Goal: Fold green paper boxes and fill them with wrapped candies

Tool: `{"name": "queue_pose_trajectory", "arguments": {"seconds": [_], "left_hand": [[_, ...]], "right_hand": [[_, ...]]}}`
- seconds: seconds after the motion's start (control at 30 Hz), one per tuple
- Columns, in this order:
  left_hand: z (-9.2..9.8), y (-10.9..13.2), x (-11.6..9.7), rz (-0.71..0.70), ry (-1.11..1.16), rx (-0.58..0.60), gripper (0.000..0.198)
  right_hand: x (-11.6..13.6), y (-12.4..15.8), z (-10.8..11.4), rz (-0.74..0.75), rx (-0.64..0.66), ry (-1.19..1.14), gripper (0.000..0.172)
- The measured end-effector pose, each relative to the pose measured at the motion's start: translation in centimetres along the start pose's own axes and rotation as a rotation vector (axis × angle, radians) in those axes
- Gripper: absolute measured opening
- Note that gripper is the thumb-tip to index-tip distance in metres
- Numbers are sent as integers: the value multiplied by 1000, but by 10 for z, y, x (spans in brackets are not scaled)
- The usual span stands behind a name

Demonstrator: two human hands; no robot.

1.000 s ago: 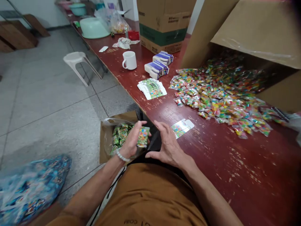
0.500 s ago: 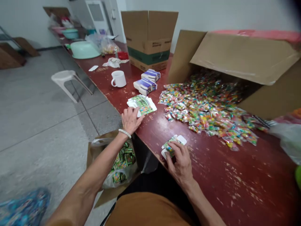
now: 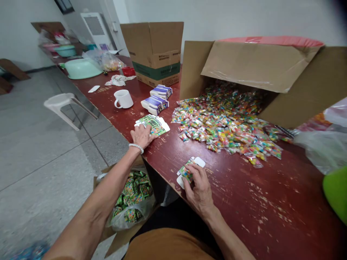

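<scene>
My left hand lies on a stack of flat printed cards near the table's left edge, fingers pressed on the top card. My right hand pinches a single flat printed card lying on the red table in front of me. A big heap of small colourful candy packets spills from a tipped cardboard box just beyond the card.
Two purple-and-white packs, a white mug and an upright cardboard box stand further back. A green basin is at the far end. A bag-lined box of green filled packs sits on the floor by my left knee. A white stool stands on the floor.
My left hand left the floor box, where it held a filled pack, and reached up to the card stack. My right hand went to the single card and took hold of it.
</scene>
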State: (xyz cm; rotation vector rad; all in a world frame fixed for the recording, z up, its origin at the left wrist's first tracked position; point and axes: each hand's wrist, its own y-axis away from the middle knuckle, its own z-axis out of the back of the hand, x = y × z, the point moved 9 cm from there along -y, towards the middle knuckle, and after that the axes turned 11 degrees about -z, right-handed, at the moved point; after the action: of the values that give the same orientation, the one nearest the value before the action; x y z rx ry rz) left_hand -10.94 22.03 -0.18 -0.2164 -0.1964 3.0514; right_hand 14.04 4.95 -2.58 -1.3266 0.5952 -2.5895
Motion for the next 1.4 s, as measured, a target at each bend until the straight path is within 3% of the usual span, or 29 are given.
{"name": "queue_pose_trajectory", "arguments": {"seconds": [0.13,0.23,0.33,0.43,0.5,0.57,0.67,0.73,0.83,0.93,1.13,1.4], "left_hand": [[5,-15,8,38,146,-51,57],[10,-15,11,68,320,-113,48],[11,12,-2,66,558,-139,42],[5,65,-35,7,798,-72,43],[-8,108,-69,-25,1102,119,42],[-21,152,-110,-42,1441,443,43],[-18,203,-163,-119,1826,914,68],[-13,214,-178,-151,1948,1015,70],[-14,213,-186,-203,1995,982,61],[-17,212,-188,-264,1954,930,70],[-8,209,-191,-291,1887,830,88],[-8,199,-182,-202,1761,683,47]], "right_hand": [[-8,-2,6,-62,-49,-64,36],[-15,-2,7,-111,-69,-121,32],[-28,-5,9,-261,-79,-244,30],[-36,-11,12,-483,-33,-450,41],[-27,-16,15,-528,39,-576,41],[-10,-21,17,-509,153,-641,32],[11,-21,21,-487,278,-665,21],[20,-16,23,-466,330,-699,20],[29,-6,22,-467,422,-805,22],[32,4,20,-520,501,-883,31],[42,0,42,-357,375,-753,58],[28,1,54,-362,246,-692,66]]}}
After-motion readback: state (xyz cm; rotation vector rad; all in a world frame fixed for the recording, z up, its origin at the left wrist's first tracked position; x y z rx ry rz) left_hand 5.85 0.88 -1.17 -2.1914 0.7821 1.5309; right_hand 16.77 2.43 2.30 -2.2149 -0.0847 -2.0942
